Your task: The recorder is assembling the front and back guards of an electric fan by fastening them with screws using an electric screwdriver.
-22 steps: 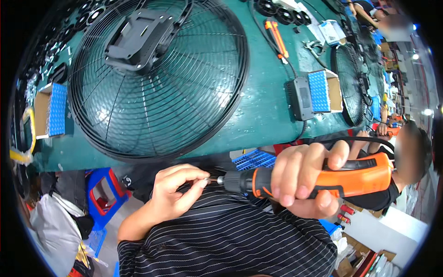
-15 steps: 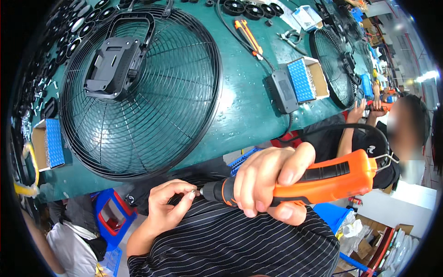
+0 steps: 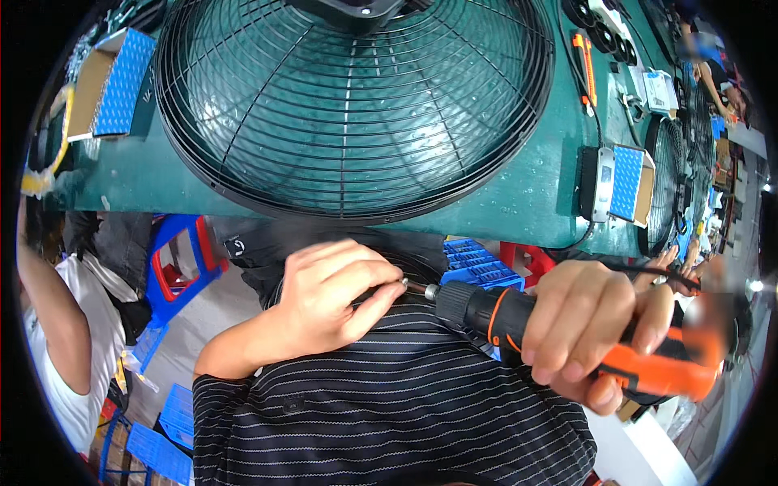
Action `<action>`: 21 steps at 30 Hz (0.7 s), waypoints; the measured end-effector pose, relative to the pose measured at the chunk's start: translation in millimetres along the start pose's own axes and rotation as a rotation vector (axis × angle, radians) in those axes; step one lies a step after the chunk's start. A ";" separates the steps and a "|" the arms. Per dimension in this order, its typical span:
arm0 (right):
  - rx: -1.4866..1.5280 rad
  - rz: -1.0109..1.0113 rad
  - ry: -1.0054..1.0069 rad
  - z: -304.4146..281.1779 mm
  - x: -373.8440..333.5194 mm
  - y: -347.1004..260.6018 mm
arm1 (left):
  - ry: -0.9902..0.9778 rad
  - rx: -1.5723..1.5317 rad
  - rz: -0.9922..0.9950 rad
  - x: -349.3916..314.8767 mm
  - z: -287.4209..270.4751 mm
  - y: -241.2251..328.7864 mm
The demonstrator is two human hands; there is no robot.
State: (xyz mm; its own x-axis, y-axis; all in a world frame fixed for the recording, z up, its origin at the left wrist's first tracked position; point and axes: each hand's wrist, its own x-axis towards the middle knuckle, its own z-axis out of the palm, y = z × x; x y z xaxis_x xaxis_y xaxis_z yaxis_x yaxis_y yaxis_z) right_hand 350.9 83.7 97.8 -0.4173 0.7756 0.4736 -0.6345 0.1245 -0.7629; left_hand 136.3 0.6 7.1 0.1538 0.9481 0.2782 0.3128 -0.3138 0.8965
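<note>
My right hand (image 3: 587, 324) is wrapped round an orange and black electric screwdriver (image 3: 478, 312), held level in front of my striped shirt. Its bit points left, toward my left hand (image 3: 336, 296). There, thumb and forefinger pinch a small silver screw (image 3: 404, 282) at the tip of the bit. Both hands are below the table's near edge. Beyond them a large round black wire fan guard (image 3: 356, 217) lies on the green table (image 3: 519, 215). A black housing (image 3: 356, 12) at its centre is cut off by the top edge.
Blue-patterned cardboard boxes stand at left (image 3: 126, 81) and right (image 3: 628, 182). Near the right box are a power adapter (image 3: 600, 186) with a cable and an orange utility knife (image 3: 585, 73). A blue and red stool (image 3: 174, 275) stands below the table. Other people are at both sides.
The view has swung so the fan guard sits higher and further right. Both hands and the screwdriver appear further right, the screwdriver now tilting down to the right. The screw stays pinched at the bit.
</note>
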 end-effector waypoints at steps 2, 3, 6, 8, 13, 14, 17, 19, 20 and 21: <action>-0.056 -0.082 -0.069 0.7 6.1 5.6 | 0.143 0.292 0.109 1.8 -4.3 -2.3; -0.054 -0.074 -0.087 0.8 9.2 9.2 | 0.229 0.450 0.147 2.4 -5.3 -2.5; -0.160 -0.149 -0.217 2.0 17.9 20.1 | 0.316 0.636 0.131 5.6 -3.9 -5.1; -0.175 -0.119 -0.264 2.9 23.2 24.9 | 0.424 0.734 0.121 8.1 -0.7 -9.0; -0.217 -0.046 -0.361 5.2 35.0 27.9 | 0.453 0.736 0.103 8.6 -1.4 -17.8; -0.218 -0.040 -0.366 6.5 36.8 27.7 | 0.433 0.718 0.106 8.4 -2.2 -19.5; -0.257 0.012 -0.383 11.5 41.4 28.2 | 0.417 0.691 0.101 7.2 -2.5 -22.5; -0.287 0.019 -0.366 15.1 43.2 30.5 | 0.408 0.687 0.108 6.6 -2.4 -24.1; -0.289 0.026 -0.372 17.0 44.1 31.5 | 0.415 0.683 0.103 6.5 -3.2 -25.8; -0.297 0.043 -0.386 18.9 44.3 32.6 | 0.420 0.678 0.118 6.3 -4.3 -27.6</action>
State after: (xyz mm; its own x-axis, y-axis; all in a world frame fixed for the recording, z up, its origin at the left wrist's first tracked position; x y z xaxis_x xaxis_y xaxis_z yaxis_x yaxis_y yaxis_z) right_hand 299.4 110.4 102.2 -0.6857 0.5045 0.5248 -0.4215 0.3125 -0.8512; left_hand 124.6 15.4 -14.4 -0.1021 0.8044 0.5853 0.8379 -0.2476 0.4864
